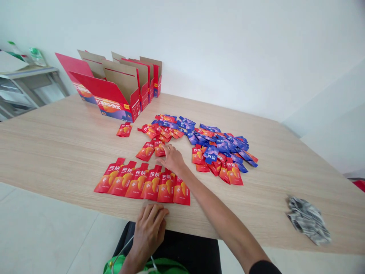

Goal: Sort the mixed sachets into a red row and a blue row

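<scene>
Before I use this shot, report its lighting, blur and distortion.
Head view: light bright and soft, shadows on the table faint; head view: the table's near edge bows, as through a wide lens; head view: the striped cloth at right looks smeared, while the large lettering on the front row of red pouches is readable.

There are two hands (151, 224), one cloth (309, 220), at least three boxes (114, 108), six lined-up sachets (137, 183) and piled sachets (221, 145) too overlapped to count.

Head cam, facing fwd/down over table (256, 213), hands (151, 224) close, prob. wide-angle
</scene>
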The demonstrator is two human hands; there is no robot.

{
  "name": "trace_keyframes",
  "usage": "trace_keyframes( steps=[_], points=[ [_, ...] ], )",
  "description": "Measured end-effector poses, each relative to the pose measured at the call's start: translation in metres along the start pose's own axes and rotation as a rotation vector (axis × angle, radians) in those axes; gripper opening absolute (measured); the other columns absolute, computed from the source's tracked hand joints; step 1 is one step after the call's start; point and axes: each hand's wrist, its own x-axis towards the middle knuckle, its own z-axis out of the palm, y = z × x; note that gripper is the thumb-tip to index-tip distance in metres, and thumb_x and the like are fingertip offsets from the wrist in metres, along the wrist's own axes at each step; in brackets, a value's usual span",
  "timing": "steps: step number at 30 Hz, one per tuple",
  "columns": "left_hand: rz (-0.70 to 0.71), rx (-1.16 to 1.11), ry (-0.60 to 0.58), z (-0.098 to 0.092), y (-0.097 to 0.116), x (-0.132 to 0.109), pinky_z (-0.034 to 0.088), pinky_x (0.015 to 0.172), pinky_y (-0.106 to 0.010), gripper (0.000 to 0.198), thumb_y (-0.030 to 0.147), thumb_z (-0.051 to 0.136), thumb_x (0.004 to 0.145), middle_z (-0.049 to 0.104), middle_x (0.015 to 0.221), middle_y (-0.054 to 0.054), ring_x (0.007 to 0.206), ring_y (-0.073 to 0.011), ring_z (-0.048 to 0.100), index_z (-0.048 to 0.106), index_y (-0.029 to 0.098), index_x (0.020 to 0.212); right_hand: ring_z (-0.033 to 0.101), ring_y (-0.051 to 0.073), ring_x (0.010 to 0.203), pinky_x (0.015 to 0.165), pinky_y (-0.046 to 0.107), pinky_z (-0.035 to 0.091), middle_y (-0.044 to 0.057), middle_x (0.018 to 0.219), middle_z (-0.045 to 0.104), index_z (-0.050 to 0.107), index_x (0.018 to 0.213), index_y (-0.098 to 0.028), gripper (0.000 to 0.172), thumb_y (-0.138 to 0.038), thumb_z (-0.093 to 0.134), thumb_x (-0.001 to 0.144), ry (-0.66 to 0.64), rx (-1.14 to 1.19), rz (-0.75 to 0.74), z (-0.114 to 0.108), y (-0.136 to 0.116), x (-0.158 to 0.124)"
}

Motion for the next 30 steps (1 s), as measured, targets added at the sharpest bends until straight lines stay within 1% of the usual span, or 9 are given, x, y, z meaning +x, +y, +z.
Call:
trace_keyframes(
  steps=[3, 7, 12, 17, 20, 22, 24, 28, 30],
  points=[
    [-0.016, -0.013, -0.004, 0.001, 0.0, -0.001, 0.048, 0.084, -0.035, 0.025, 0.005, 0.05, 0.096, 0.073, 0.095, -0.004, 0.088, -0.0219, 0.064, 0.068, 0.023, 0.1, 0.06, 0.031, 0.132, 0.103, 0.045, 0.056, 0.02, 0.154, 0.054, 0.054, 0.149, -0.019, 0.052, -0.044, 0.062, 0.105, -0.02, -0.078, -0.049, 0.001, -0.005, 0.011],
    [-0.021, -0.023, -0.018, 0.001, 0.0, -0.003, 0.048, 0.085, -0.036, 0.025, 0.005, 0.05, 0.095, 0.073, 0.095, -0.004, 0.088, -0.0227, 0.065, 0.067, 0.024, 0.102, 0.068, 0.028, 0.12, 0.097, 0.038, 0.057, 0.017, 0.133, 0.07, 0.061, 0.14, -0.016, 0.037, -0.032, 0.05, 0.108, -0.096, -0.156, -0.136, -0.002, -0.003, 0.016],
    [-0.019, -0.019, -0.028, 0.002, -0.001, -0.003, 0.047, 0.084, -0.036, 0.026, 0.006, 0.049, 0.097, 0.073, 0.095, -0.004, 0.088, -0.0229, 0.065, 0.067, 0.024, 0.101, 0.073, 0.026, 0.109, 0.089, 0.034, 0.057, 0.018, 0.124, 0.074, 0.057, 0.139, -0.014, 0.035, -0.02, 0.043, 0.107, -0.016, -0.189, -0.017, -0.001, 0.004, 0.011],
    [-0.056, -0.064, -0.027, -0.002, 0.001, 0.001, 0.05, 0.084, -0.037, 0.027, 0.006, 0.049, 0.096, 0.074, 0.094, -0.004, 0.088, -0.0234, 0.066, 0.069, 0.025, 0.098, 0.075, 0.025, 0.109, 0.085, 0.032, 0.056, 0.017, 0.126, 0.074, 0.058, 0.137, -0.016, 0.032, -0.024, 0.041, 0.111, 0.003, -0.19, 0.077, -0.003, 0.019, 0.004],
    [-0.104, -0.23, -0.044, -0.009, 0.005, 0.007, 0.054, 0.079, -0.034, 0.029, 0.008, 0.047, 0.099, 0.073, 0.091, -0.004, 0.085, -0.0212, 0.068, 0.07, 0.025, 0.095, 0.075, 0.023, 0.109, 0.084, 0.029, 0.054, 0.013, 0.12, 0.078, 0.064, 0.129, -0.019, 0.031, -0.025, 0.038, 0.113, 0.084, -0.156, 0.102, -0.008, 0.034, -0.005],
    [-0.196, -0.409, -0.064, -0.014, 0.009, 0.013, 0.056, 0.074, -0.031, 0.029, 0.014, 0.046, 0.103, 0.072, 0.085, -0.004, 0.079, -0.0195, 0.069, 0.07, 0.023, 0.09, 0.075, 0.022, 0.11, 0.084, 0.029, 0.055, 0.011, 0.12, 0.079, 0.067, 0.124, -0.019, 0.031, -0.024, 0.039, 0.113, 0.167, -0.106, 0.11, -0.013, 0.044, -0.016],
    [-0.353, -0.614, -0.102, -0.016, 0.013, 0.02, 0.056, 0.065, -0.029, 0.029, 0.027, 0.046, 0.107, 0.073, 0.084, -0.006, 0.072, -0.0184, 0.067, 0.072, 0.022, 0.095, 0.075, 0.021, 0.113, 0.087, 0.029, 0.057, 0.01, 0.123, 0.079, 0.07, 0.121, -0.02, 0.031, -0.022, 0.041, 0.111, 0.27, -0.041, 0.068, -0.017, 0.05, -0.037],
    [-0.696, -1.089, -0.132, -0.01, 0.02, 0.036, 0.051, 0.051, -0.028, 0.056, 0.061, 0.042, 0.108, 0.077, 0.103, -0.015, 0.072, -0.0198, 0.066, 0.07, 0.017, 0.126, 0.073, 0.019, 0.119, 0.101, 0.033, 0.058, 0.008, 0.128, 0.078, 0.075, 0.116, -0.022, 0.033, -0.022, 0.043, 0.111, 0.473, 0.081, -0.19, -0.02, 0.042, -0.103],
    [-0.774, -1.223, -0.074, -0.007, 0.024, 0.042, 0.053, 0.053, -0.03, 0.068, 0.074, 0.042, 0.103, 0.077, 0.109, -0.018, 0.077, -0.0221, 0.068, 0.069, 0.016, 0.127, 0.07, 0.018, 0.126, 0.106, 0.033, 0.056, 0.007, 0.13, 0.078, 0.075, 0.119, -0.023, 0.029, -0.022, 0.047, 0.11, 0.525, 0.091, -0.347, -0.015, 0.032, -0.139]
  ],
)
